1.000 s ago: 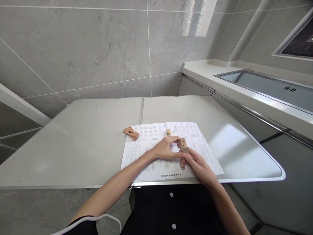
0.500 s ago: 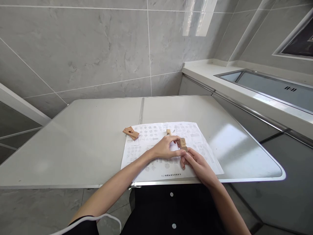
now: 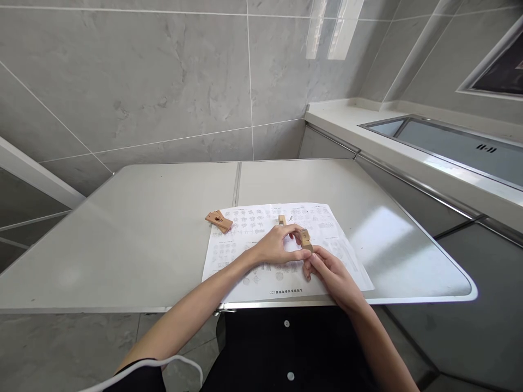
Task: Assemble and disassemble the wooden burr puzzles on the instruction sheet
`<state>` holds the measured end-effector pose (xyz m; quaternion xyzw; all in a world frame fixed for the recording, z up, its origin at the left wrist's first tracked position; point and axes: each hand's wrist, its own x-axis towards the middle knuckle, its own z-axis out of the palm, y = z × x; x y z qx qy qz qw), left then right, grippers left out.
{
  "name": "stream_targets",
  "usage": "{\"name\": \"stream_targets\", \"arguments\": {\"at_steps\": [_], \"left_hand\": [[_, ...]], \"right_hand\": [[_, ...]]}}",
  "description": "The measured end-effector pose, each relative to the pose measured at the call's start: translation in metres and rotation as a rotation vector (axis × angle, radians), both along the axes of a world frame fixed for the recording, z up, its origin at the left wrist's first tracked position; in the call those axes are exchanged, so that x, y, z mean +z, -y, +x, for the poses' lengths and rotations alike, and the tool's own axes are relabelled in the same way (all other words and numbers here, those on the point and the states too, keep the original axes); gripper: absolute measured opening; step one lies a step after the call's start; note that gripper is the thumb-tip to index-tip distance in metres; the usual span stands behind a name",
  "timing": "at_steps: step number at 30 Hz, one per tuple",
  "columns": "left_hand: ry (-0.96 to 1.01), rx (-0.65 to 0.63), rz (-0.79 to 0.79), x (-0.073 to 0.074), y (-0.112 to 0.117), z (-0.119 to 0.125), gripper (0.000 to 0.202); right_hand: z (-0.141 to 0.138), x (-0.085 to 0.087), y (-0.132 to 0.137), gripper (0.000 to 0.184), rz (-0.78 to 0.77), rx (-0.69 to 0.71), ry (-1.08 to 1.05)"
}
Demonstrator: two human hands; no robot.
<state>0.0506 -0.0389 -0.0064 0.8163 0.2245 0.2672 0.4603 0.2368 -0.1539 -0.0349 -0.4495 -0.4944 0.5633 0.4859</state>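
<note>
Between my two hands, just above the printed sheet (image 3: 232, 280), is a small notched wooden puzzle block (image 3: 306, 241). My left hand (image 3: 278, 245) grips it from the left, thumb at its lower end and fingers curled at its upper end. From the lower right, my right hand (image 3: 329, 269) pinches the block's near end with thumb and fingers. Part of the block is hidden behind the fingers. Beyond my left hand, a second light wooden piece (image 3: 281, 220) rests on the sheet.
Two brown wooden pieces (image 3: 219, 220) overlap at the sheet's left corner, with a small dark item on them. All this lies on a pale folding table (image 3: 122, 234) with a centre seam. To the right stands a counter (image 3: 335, 114) with a sink (image 3: 449, 144). A tiled wall closes off the back.
Both hands stay nearly in place. The block has tilted slightly between the fingers, and the right fingers have shifted a little.
</note>
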Motion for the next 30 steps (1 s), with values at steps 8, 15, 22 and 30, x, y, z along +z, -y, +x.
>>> {"name": "stream_targets", "arguments": {"at_steps": [8, 15, 22, 30], "left_hand": [[-0.016, 0.023, 0.012, 0.0, 0.001, -0.001, 0.039], [-0.009, 0.027, 0.028, -0.002, 0.001, 0.0, 0.041], [-0.039, 0.045, 0.039, -0.002, 0.0, 0.0, 0.045], [-0.048, 0.043, 0.04, 0.0, 0.002, 0.001, 0.049]], "right_hand": [[-0.001, -0.002, -0.001, 0.041, -0.025, -0.037, -0.04], [0.0, -0.008, -0.002, 0.04, -0.044, -0.109, -0.081], [0.0, -0.011, -0.002, 0.042, -0.045, -0.248, -0.063], [-0.001, -0.011, 0.003, 0.044, -0.016, -0.347, 0.033]]}}
